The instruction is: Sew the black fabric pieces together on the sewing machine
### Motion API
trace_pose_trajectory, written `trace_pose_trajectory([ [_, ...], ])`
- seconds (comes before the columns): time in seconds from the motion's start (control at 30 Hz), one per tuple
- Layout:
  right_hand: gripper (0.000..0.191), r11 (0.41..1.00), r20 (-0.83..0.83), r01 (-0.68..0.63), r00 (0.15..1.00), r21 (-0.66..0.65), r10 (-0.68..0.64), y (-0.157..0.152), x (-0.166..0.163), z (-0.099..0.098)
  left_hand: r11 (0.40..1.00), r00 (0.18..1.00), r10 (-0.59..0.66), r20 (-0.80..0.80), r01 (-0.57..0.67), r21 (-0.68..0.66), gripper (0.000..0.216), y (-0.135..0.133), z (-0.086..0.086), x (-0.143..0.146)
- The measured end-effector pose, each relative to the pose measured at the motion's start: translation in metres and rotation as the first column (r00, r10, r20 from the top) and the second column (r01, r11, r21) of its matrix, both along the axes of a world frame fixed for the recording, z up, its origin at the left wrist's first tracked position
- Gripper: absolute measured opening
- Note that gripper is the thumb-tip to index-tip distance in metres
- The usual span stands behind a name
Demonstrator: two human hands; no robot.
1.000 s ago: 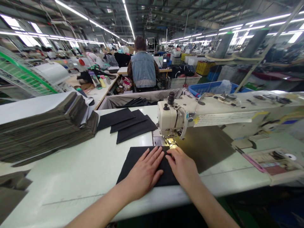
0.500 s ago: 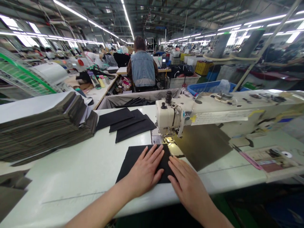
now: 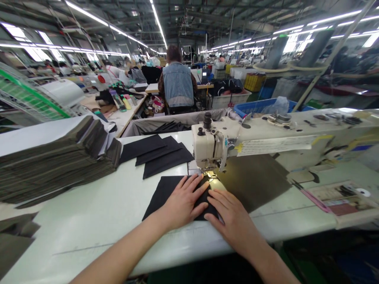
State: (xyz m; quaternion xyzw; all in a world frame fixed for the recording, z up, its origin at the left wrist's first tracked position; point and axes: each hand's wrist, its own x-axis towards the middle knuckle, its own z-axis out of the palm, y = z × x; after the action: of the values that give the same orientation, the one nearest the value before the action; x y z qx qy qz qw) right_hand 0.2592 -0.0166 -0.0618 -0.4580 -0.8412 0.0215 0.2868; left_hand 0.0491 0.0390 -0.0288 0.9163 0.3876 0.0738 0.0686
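Note:
A black fabric panel (image 3: 160, 197) lies flat on the pale green sewing table (image 3: 97, 209), its far right corner close to the lit needle area of the sewing machine (image 3: 207, 144). On top of the panel, my left hand (image 3: 185, 201) rests palm down with fingers spread. Along the panel's right edge lies my right hand (image 3: 227, 209), fingers stretched out and touching the cloth. Behind them, several finished-looking black panels (image 3: 168, 159) overlap beside the machine head. The machine's foot is partly hidden by my left fingertips.
At the left stands a tall stack of grey-brown pieces (image 3: 59, 161). A dark brown sheet (image 3: 257, 181) lies under the machine arm. To the right are pink-handled scissors (image 3: 315, 200) and a parts tray (image 3: 349, 201). A person in a denim vest (image 3: 178, 85) sits ahead.
Both hands and the black panel have moved slightly forward, bringing the panel's far edge nearer the needle area. My left fingers now reach close to the machine's foot.

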Motion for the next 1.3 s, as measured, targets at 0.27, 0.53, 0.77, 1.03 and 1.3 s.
trace_pose_trajectory([
  [0.27,0.035,1.0,-0.056,0.01,0.998,-0.015,-0.011,0.0039,-0.0003,-0.0015,1.0,1.0,0.013,0.003,-0.013,-0.004,0.059,0.0024,0.0,0.0031],
  [0.53,0.032,1.0,-0.046,0.006,0.999,-0.009,-0.006,0.0048,-0.0001,0.0004,1.0,1.0,0.027,0.003,-0.027,-0.008,0.058,0.0015,0.0,0.0041],
  [0.77,0.033,1.0,-0.007,0.008,1.0,-0.008,-0.009,0.0039,-0.0002,0.0002,1.0,1.0,0.021,0.016,-0.021,0.006,0.058,0.0022,-0.0008,0.0029],
  [1.03,0.031,1.0,-0.01,0.011,1.0,-0.019,-0.011,0.0045,-0.0021,0.0031,1.0,1.0,0.006,-0.004,-0.006,0.002,0.058,0.0039,-0.0021,0.0001],
  [1.3,0.032,1.0,-0.034,0.016,0.999,0.0,-0.015,0.0047,-0.0028,0.0033,1.0,1.0,0.004,0.0,-0.004,0.001,0.057,0.0051,-0.0021,0.0013],
])
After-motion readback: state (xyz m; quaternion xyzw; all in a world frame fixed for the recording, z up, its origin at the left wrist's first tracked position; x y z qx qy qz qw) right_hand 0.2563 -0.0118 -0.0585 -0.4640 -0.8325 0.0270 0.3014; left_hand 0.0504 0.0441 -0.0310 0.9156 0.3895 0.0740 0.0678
